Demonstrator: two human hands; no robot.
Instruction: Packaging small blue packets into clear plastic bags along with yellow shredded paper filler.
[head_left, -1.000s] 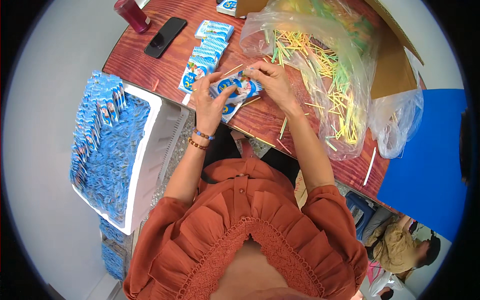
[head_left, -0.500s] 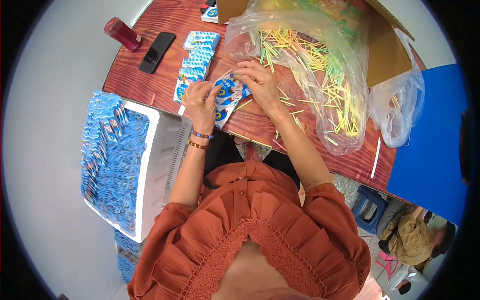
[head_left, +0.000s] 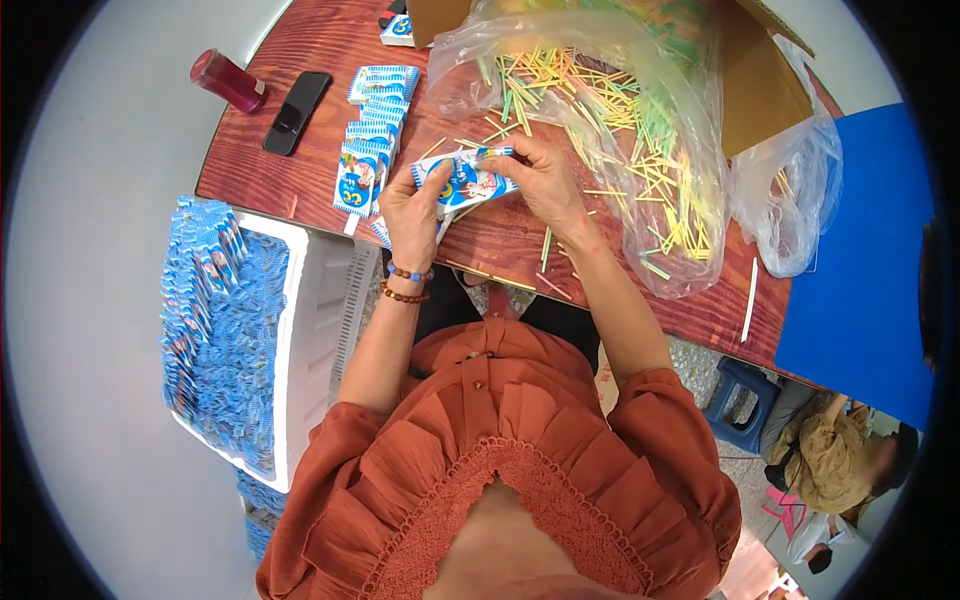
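A flat blue-and-white printed packet point(head_left: 468, 187) is stretched between my two hands, just over the table's near edge. My left hand point(head_left: 406, 217) pinches its left end between thumb and fingers, while my right hand point(head_left: 550, 190) grips its upper right end. Partly hidden beneath them, another such packet lies on the table. To the left is an overlapping row of the same packets point(head_left: 366, 150). Thin yellow, green and pink sticks point(head_left: 660, 190) spill from a clear plastic bag point(head_left: 470, 60) to the right of my hands; a few lie loose near the packet.
Farther left on the wooden table point(head_left: 235, 160) are a black phone point(head_left: 297, 114) and a red-filled bottle point(head_left: 232, 82). A white foam box point(head_left: 300, 290) full of blue packets stands at left. A cardboard box point(head_left: 765, 90) and blue board point(head_left: 860, 260) are at right. Another person sits lower right.
The packet has been lifted and turned more level, now stretched between both hands. My right hand has moved slightly right and down. The whole view has shifted a little.
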